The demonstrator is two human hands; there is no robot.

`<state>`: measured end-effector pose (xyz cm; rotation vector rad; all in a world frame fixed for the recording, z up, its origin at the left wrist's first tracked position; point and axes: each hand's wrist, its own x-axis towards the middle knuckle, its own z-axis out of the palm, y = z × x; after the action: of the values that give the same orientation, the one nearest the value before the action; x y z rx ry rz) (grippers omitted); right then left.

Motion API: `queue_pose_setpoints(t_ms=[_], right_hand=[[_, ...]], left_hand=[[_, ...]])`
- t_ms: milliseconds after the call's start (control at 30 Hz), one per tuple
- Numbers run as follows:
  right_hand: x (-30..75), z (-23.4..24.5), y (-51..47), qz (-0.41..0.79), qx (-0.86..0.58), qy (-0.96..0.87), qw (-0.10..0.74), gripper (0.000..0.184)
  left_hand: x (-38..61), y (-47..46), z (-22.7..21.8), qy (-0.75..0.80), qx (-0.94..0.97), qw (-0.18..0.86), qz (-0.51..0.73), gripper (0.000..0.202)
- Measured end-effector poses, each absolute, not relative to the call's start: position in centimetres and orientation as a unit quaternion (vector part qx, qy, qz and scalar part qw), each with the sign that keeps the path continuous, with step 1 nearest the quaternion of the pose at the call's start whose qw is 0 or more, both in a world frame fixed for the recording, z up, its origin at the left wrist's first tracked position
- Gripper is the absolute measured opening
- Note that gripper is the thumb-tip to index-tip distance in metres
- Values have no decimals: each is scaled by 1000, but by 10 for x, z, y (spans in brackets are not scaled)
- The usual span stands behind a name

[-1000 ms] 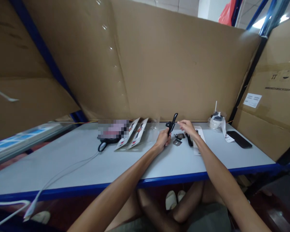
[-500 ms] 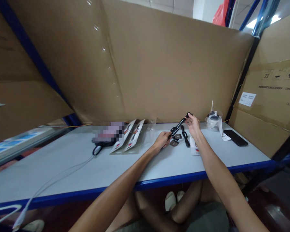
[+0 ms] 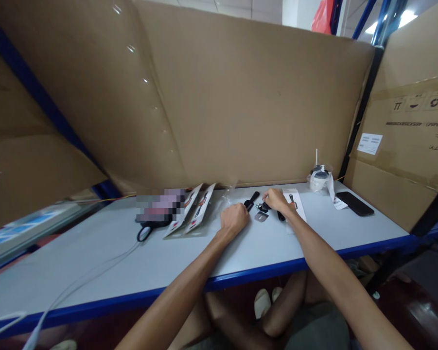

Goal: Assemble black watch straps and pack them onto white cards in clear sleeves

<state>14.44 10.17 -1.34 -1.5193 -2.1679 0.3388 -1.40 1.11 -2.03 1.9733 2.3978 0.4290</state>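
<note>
My left hand (image 3: pixel 235 218) is closed round one end of a slim black long-handled tool (image 3: pixel 253 198), whose other end points up and away to the right. Its gripped part is hidden by the fist. To the right, my right hand (image 3: pixel 276 199) is low over the table with fingers pinched together; whatever lies in them is too small to tell. Small black and silver parts (image 3: pixel 262 207) lie just beside its fingertips. Between my hands rests a flat grey piece (image 3: pixel 261 217). A second black tool (image 3: pixel 281 216) lies partly covered by my right hand and wrist.
A printed card (image 3: pixel 295 201) lies behind my right forearm. Two packaged cards (image 3: pixel 201 206) lean at left, near a blurred-out device (image 3: pixel 160 206) with a cable. At right are a wrapped cup (image 3: pixel 318 179) and a black phone (image 3: pixel 355 203). Cardboard (image 3: pixel 240 97) walls the back.
Both hands have come down towards the table. My right hand has let go of the tool's far end and moved left and down to the small parts; my left hand still holds the tool.
</note>
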Motion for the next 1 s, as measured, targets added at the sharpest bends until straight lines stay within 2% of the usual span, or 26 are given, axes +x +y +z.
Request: queue_pose_setpoints(t_ms=[167,300,467,567,767,900,1000], right_hand=[[144,-8,91,91,-543,-808,211,30],[142,-5,84,55,-534,-823,184,29],[135,-6,81,65,-519,-838,159,24],[131,-7,84,86,-502,-843,174,18],[133,-3,87,51,-542,-806,233,27],[134,1,85,38,-552,-794,250,34],[134,2,85,24,-564,-777,280,45]], left_hand=[[-9,6,-16,757,638,-6,142,38],[-5,4,-15,747,649,-11,143,37],[-3,4,-17,733,668,-14,127,35],[-3,5,-19,732,668,-9,137,38],[2,-1,-13,701,676,-53,221,32],[1,-11,13,657,702,-75,263,33],[-22,-8,39,688,676,-85,249,34]])
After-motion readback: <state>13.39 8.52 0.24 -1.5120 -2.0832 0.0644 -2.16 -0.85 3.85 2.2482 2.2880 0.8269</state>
